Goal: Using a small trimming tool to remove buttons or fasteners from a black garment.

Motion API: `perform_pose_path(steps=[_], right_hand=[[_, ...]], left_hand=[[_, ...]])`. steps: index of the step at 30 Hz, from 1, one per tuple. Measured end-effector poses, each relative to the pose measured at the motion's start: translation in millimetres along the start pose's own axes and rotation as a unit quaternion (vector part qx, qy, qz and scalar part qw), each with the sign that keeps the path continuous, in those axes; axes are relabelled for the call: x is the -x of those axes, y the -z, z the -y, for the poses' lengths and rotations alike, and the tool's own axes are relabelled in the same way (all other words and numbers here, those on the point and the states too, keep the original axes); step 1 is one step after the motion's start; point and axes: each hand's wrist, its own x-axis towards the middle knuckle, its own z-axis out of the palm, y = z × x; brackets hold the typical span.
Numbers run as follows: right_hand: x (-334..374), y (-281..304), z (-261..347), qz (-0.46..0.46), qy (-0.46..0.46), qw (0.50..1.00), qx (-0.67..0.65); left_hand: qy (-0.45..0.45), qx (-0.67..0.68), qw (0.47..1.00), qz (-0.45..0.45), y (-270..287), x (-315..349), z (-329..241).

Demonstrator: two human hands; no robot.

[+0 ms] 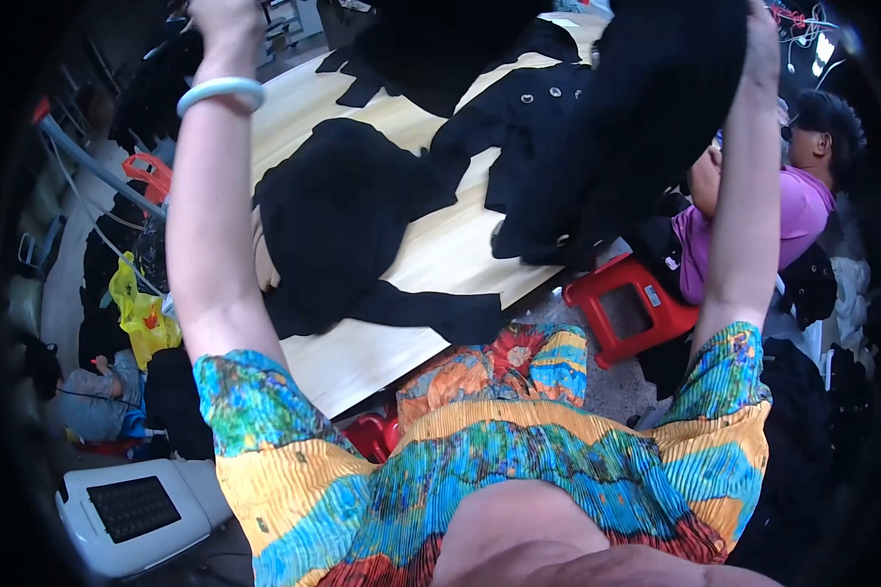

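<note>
Both my arms are raised to the top of the view. My left hand [225, 14], with a pale bangle [221, 95] on its wrist, is cut off by the upper edge, so its fingers barely show. Against my right hand [762, 34] hangs a black garment [656, 93], which drops in folds over the table's right side; the fingers there are mostly hidden, but the cloth hangs from them. A black long-sleeved garment [338, 210] lies spread on the light wooden table [362, 362]. Beside it is more black cloth with metal eyelets [555, 92].
A red plastic stool [631, 303] stands right of the table, near a person in a purple top [803, 220]. At left are a yellow plastic bag [145, 308], a red bag [149, 178] and another person [98, 396]. A white machine [142, 514] sits at lower left.
</note>
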Motion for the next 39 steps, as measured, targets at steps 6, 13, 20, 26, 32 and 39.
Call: perform_pose_path(steps=[6,13,20,26,32,39], right_hand=[[16,-40,-28,0.026,0.013,0.999,0.045],[30,-78,-103,0.100,0.018,0.988,0.114],[109,-116,-131,0.354,0.143,0.898,0.218],[129,-95,-149,0.381,0.121,0.879,0.260],[115,-66,-182,0.360,-0.140,0.917,0.099],[103,-7,-222,0.154,-0.019,0.921,0.358]], left_hand=[[-0.041,-0.515,0.841,0.157,112,52,4],[0.371,-0.110,0.868,0.311,69,201,-103],[0.505,0.467,0.668,0.285,76,238,-83],[0.457,0.141,0.813,0.331,97,240,-64],[0.224,-0.291,0.864,0.344,86,270,-95],[0.300,-0.130,0.906,0.270,95,249,-98]])
